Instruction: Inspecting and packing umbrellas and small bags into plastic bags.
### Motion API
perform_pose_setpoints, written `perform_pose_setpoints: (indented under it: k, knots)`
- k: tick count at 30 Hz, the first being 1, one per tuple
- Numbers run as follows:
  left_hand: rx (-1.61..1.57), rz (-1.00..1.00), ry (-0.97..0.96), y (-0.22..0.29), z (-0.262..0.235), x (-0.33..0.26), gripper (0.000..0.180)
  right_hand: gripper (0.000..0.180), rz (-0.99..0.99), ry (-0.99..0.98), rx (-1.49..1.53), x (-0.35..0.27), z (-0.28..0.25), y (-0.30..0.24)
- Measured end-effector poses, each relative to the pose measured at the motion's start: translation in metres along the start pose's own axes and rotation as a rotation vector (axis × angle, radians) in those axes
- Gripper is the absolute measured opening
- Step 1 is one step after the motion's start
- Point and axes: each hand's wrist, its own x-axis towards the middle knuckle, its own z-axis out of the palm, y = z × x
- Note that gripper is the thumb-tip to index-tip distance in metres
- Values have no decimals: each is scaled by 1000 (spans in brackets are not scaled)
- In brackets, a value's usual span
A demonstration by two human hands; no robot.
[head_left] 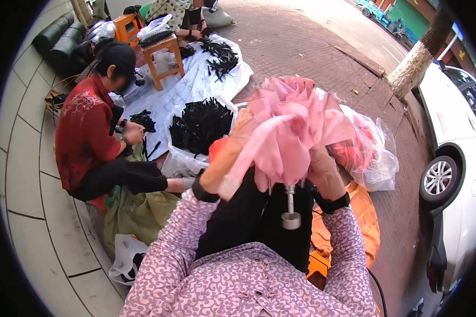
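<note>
A bunched pink umbrella (288,140) is held up in front of my lap. Its thin metal shaft points down and ends in a silver round knob (291,220); small metal rib tips show along the top of the cloth. My left hand (235,134) holds the cloth from the left side, its fingers partly hidden by the folds. On the lower right, my right hand (325,171) is closed around the cloth near the shaft, with its fingertips out of sight behind the fabric.
A white bag (170,124) full of black strips (203,124) stands ahead left. Beside it a person in red (90,121) works with their hands. A wooden stool (166,50) is farther off. At right lie a clear plastic bag (378,158) and orange sheeting (367,222); a white car (460,211) is parked beyond.
</note>
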Motion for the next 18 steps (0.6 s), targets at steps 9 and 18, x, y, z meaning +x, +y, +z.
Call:
perform_pose_setpoints:
  k: [9,18]
  knots:
    - [998,362,-130,-4,34,-33,59,36,-179,80,-690,-18,31,-3]
    - [1510,710,-358,-13,41,27,53,71,-769,-118,-962,-7,54,-24]
